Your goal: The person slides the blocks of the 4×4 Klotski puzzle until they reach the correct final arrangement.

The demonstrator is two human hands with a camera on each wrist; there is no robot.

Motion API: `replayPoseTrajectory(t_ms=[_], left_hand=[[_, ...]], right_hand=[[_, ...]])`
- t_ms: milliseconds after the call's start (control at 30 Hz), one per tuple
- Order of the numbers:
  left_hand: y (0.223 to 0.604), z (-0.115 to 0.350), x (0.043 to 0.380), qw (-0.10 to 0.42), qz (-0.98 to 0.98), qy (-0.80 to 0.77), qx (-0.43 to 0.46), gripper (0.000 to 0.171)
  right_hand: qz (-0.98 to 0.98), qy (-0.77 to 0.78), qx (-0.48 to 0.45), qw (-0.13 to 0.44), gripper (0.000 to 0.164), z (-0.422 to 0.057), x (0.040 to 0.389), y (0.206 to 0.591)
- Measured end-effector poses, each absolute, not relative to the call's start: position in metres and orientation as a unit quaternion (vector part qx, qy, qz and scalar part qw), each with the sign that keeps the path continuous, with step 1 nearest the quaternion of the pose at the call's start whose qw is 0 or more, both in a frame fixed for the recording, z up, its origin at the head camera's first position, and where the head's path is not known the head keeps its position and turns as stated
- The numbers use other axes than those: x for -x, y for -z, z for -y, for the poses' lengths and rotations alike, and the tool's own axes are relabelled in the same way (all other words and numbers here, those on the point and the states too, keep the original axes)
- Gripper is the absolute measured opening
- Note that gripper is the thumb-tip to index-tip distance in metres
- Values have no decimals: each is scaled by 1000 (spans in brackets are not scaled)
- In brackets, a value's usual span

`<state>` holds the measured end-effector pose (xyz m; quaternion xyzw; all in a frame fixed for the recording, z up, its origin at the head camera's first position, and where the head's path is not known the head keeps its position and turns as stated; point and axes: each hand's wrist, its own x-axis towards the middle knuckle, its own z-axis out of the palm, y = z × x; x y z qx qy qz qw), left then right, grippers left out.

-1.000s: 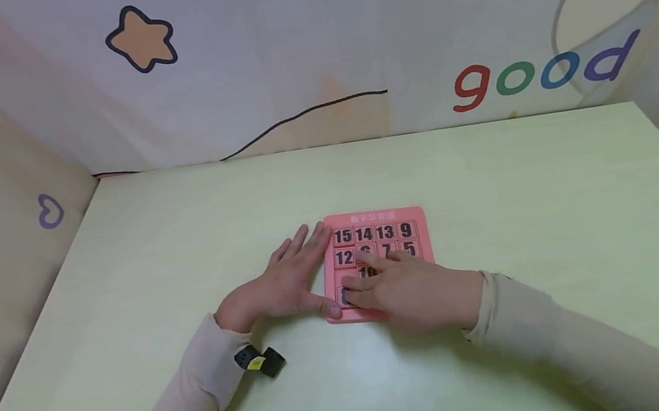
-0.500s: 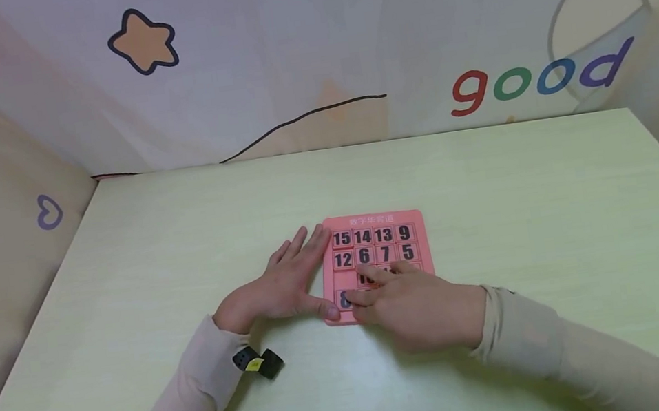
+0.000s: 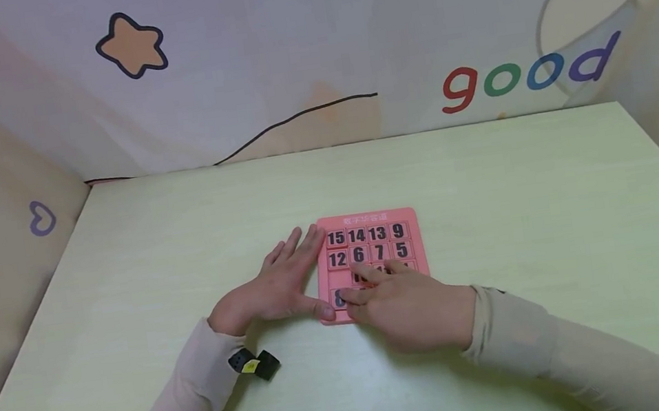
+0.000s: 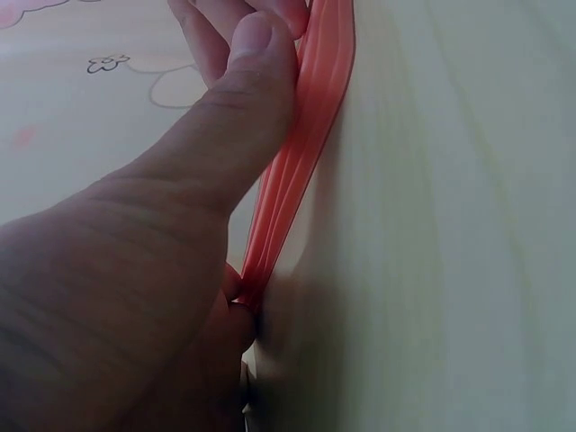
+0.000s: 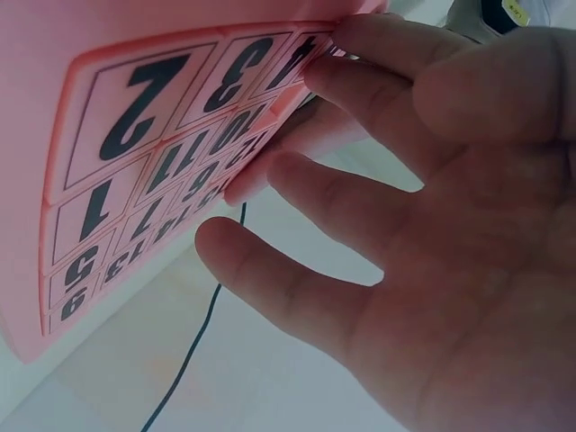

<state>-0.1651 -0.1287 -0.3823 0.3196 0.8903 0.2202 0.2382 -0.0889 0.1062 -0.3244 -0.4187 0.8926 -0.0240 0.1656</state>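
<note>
A pink number sliding puzzle [image 3: 416,222] lies flat on the table, with black numerals on its tiles. My left hand [image 3: 280,281] is spread along its left side, thumb at the lower left corner and fingertips at the upper left edge. In the left wrist view that thumb lies along the puzzle's ridged side [image 4: 315,99]. My right hand [image 3: 408,309] reaches over the lower rows, a fingertip on the 8 tile [image 3: 338,299] at bottom left. Above that tile is a vacant slot [image 3: 340,278]. The right wrist view shows the right fingers [image 5: 351,207] spread and slightly bent.
The pale green table [image 3: 181,218] meets a patterned back wall [image 3: 259,48] bearing a star and the word "good". A small black and yellow device [image 3: 254,364] is strapped at the left wrist.
My right hand has drawn slightly down toward me, uncovering the 6 and 7 tiles. The left hand keeps its place on the puzzle. The head view has shifted slightly.
</note>
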Motion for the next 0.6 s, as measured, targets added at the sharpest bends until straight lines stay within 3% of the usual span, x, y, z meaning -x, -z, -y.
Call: replayPoseTrajectory(t_ms=[600], left_hand=[[383,128,166,243,-893,-214,-312,127]], right_hand=[[-912,-14,388,135,45,-104,90,333]])
